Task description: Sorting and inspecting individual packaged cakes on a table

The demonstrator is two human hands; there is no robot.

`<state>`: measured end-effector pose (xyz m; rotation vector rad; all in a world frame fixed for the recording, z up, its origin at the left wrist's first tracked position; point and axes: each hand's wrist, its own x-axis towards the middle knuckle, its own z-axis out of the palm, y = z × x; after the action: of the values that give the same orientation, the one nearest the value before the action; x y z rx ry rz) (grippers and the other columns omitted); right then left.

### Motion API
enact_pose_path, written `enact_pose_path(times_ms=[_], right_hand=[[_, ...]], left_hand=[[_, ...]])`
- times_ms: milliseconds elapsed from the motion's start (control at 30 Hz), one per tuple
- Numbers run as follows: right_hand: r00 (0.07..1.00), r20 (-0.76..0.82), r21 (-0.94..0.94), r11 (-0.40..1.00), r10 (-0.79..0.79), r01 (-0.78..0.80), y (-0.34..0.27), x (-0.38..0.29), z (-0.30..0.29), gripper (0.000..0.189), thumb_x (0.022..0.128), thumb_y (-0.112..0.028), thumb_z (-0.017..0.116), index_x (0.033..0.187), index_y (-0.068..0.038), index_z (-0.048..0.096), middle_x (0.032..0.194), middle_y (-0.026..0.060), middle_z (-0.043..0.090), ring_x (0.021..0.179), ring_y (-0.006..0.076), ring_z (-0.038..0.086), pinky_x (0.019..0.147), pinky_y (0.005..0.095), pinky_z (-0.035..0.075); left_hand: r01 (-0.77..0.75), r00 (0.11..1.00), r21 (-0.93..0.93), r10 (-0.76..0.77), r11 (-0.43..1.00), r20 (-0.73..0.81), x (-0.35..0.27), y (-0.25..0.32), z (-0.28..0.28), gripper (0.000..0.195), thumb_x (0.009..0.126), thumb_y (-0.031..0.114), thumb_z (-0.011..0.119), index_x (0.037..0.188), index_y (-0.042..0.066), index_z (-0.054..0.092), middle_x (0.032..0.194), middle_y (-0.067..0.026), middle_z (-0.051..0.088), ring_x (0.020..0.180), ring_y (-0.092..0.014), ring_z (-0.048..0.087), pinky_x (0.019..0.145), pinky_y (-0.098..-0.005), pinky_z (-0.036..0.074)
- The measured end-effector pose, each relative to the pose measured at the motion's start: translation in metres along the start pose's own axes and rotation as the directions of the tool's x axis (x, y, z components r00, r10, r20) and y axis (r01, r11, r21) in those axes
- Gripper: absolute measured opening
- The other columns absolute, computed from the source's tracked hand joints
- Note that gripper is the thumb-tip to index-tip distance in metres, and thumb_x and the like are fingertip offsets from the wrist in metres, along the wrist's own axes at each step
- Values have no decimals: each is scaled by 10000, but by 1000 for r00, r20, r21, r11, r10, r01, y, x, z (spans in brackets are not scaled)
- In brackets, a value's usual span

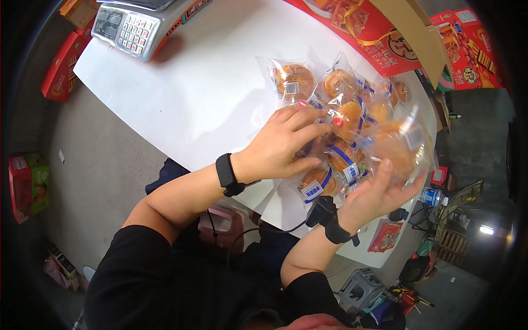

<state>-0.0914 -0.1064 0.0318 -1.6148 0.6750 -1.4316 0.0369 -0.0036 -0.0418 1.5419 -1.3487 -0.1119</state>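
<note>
Several round buns in clear plastic wrappers lie heaped on the white table, some with blue bands and printed labels. My left hand reaches over the near left side of the heap, fingers apart, the fingertips at a wrapped bun with a red sticker. In my right hand is a larger wrapped bun, raised above the right side of the heap and blurred by motion. A wrapped bun with a barcode rests at the heap's far left. Two banded buns lie between my wrists, partly covered.
A digital scale stands at the table's far left. An open red carton with raised flaps is at the far right. Nearer lies a red packet. A cable runs from my right wrist band. Stools stand below.
</note>
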Motion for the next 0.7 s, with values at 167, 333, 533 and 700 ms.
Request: enact_pose_path(times_ms=[167, 333, 533, 700], right_hand=[[972, -143, 4, 982, -186, 189, 2, 9, -8, 687, 835, -31, 641, 1392, 6, 241, 1327, 208, 430, 1226, 297, 456, 1054, 435, 379], [984, -151, -203, 977, -90, 58, 11, 10, -15, 695, 864, -53, 620, 1415, -2, 200, 1290, 227, 451, 1212, 303, 469, 1014, 421, 409], [998, -53, -277, 961, -18, 2, 37, 11, -26, 706, 887, -97, 618, 1436, 2, 185, 1290, 226, 467, 1213, 305, 479, 987, 393, 421], [999, 6, -406, 913, 46, -39, 42, 9, -26, 669, 892, -171, 633, 1421, 14, 268, 1327, 217, 441, 1235, 314, 465, 1000, 384, 419]], left_hand=[[109, 989, 185, -125, 977, 76, -1, 1, 2, 774, 651, 204, 799, 1342, 181, 451, 1363, -119, 431, 1285, -334, 382, 1047, -497, 300], [153, 979, 225, -179, 962, 100, -3, 0, 4, 905, 634, 190, 814, 1415, 192, 357, 1369, -125, 420, 1327, -323, 338, 1055, -535, 279], [241, 966, 220, -256, 945, 41, -2, 1, 5, 954, 604, 262, 844, 1416, 163, 353, 1404, -126, 389, 1335, -355, 318, 1054, -534, 280], [212, 976, 240, -217, 947, -3, -7, -10, 5, 831, 654, 368, 818, 1359, 145, 438, 1406, -190, 367, 1320, -400, 324, 1047, -522, 298]])
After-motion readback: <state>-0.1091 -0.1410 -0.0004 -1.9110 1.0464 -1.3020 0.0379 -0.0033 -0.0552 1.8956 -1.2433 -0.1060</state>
